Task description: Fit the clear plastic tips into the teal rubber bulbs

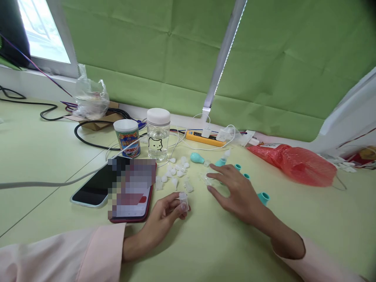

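My left hand (pixel 166 215) is closed on a small translucent plastic tube-like piece (pixel 183 201), held between thumb and fingers just above the table. My right hand (pixel 235 192) reaches over the table with fingers spread, its fingertips close to some clear plastic pieces (pixel 205 178); whether they touch is hard to tell. Beyond those fingertips lies a teal rubber bulb (pixel 197 158) beside a small clear part. A teal piece with a translucent tip (pixel 221 160) stands behind the right hand. Several small white and translucent pieces (pixel 175 182) are scattered between my hands.
To the left lie two phones, one dark (pixel 96 188) and one lit (pixel 132 207), crossed by a grey cable (pixel 58 183). Behind them stand a noodle cup (pixel 127 139) and a clear bottle (pixel 158 137). A yellow power strip (pixel 202 138) and red plastic bag (pixel 296 164) lie farther back.
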Tool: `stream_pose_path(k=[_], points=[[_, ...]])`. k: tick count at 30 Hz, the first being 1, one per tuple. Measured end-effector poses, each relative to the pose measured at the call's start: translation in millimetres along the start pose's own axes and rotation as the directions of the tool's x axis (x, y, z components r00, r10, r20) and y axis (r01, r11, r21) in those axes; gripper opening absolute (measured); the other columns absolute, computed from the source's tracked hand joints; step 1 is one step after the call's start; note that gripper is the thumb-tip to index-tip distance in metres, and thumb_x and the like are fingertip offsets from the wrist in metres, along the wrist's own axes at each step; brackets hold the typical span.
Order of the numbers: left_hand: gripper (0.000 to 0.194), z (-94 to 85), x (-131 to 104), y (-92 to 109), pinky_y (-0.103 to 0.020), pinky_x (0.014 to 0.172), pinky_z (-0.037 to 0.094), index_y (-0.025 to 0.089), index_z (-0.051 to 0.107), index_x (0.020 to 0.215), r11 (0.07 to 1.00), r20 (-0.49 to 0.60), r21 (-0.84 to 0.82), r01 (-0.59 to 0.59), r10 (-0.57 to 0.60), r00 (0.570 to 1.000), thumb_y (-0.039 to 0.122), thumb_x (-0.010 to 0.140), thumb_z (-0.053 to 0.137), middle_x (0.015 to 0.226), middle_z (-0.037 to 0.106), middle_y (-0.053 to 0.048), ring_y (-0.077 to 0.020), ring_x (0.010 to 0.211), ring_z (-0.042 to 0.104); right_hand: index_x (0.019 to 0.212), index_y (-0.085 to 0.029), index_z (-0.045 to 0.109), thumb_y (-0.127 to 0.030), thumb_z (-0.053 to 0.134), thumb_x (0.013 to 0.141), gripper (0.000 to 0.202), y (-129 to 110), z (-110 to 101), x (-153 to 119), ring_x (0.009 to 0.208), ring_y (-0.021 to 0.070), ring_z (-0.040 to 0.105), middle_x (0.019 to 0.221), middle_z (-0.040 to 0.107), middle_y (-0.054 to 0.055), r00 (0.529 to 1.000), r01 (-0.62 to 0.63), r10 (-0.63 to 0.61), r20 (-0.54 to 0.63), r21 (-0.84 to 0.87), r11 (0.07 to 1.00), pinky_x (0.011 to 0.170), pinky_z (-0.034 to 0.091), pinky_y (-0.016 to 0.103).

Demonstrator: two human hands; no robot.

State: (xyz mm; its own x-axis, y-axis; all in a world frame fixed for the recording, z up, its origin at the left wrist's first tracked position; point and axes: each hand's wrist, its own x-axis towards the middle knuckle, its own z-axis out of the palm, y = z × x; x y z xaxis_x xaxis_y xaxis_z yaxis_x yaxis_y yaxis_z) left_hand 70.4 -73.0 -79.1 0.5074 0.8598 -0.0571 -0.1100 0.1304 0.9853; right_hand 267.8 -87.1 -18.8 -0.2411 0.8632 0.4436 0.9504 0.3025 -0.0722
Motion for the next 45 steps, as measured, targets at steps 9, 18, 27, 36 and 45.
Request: stream_pose_path(k=[9,18,27,36,45], points=[[0.037,-1.2,1.3,0.7,-0.024,0.056,0.038,0.016,0.049,0.093,0.998,0.029,-0.014,0.063,-0.063,0.998,0.028,0.065,0.069,0.058,0.054,0.004,-0.0117,0.055,0.050,0.096,-0.017,0.057,-0.023,0.048,0.076,0.022,36.3,15.0,11.2,0.085,0.0251,0.054,0.094,0.058,0.010,0.869,-0.113,0.280,0.407,-0.387,0.915,0.053,0.036,0.027],[0.024,-0.2,1.9,0.8,-0.023,0.057,0.041,0.016,0.050,0.076,0.998,-0.015,0.057,-0.024,0.025,1.000,0.025,0.064,0.069,0.071,0.049,0.001,-0.0129,0.067,0.048,0.083,-0.013,0.055,-0.006,0.045,0.069,0.019,42.8,21.9,12.3,0.069,0.0196,0.054,0.094,0.050,0.011,0.837,-0.088,0.337,0.431,-0.501,0.861,0.044,0.025,0.024],[0.025,-0.1,0.5,0.5,-0.025,0.059,0.043,0.015,0.053,0.093,0.998,0.009,0.069,-0.012,0.012,1.000,0.035,0.078,0.054,0.070,0.051,0.000,-0.0133,0.064,0.050,0.083,-0.016,0.056,-0.027,0.051,0.071,0.017,23.0,-4.3,13.6,0.068,0.0183,0.056,0.079,0.058,0.005,0.963,-0.197,0.234,0.136,-0.238,0.951,0.050,0.038,0.026],[0.028,-2.4,0.1,-3.3,-0.023,0.053,0.039,0.019,0.044,0.076,0.978,0.003,0.190,-0.084,0.085,0.996,0.041,0.088,0.032,0.060,0.040,0.003,-0.0117,0.055,0.042,0.094,-0.021,0.053,-0.029,0.061,0.065,0.031,-4.0,-7.0,5.2,0.072,0.0142,0.053,0.091,0.052,0.004,0.929,-0.353,0.054,0.365,0.838,0.416,0.058,0.051,0.027],[0.039,-2.7,0.8,-9.6,-0.021,0.041,0.026,0.018,0.035,0.058,0.988,-0.018,0.150,-0.030,0.033,0.999,0.047,0.085,0.033,0.050,0.030,0.007,-0.0080,0.043,0.028,0.082,-0.021,0.041,-0.023,0.067,0.060,0.035,-21.8,12.7,-2.1,0.077,0.0153,0.049,0.091,0.051,0.003,0.894,-0.449,-0.012,0.448,0.893,-0.025,0.055,0.051,0.029]])
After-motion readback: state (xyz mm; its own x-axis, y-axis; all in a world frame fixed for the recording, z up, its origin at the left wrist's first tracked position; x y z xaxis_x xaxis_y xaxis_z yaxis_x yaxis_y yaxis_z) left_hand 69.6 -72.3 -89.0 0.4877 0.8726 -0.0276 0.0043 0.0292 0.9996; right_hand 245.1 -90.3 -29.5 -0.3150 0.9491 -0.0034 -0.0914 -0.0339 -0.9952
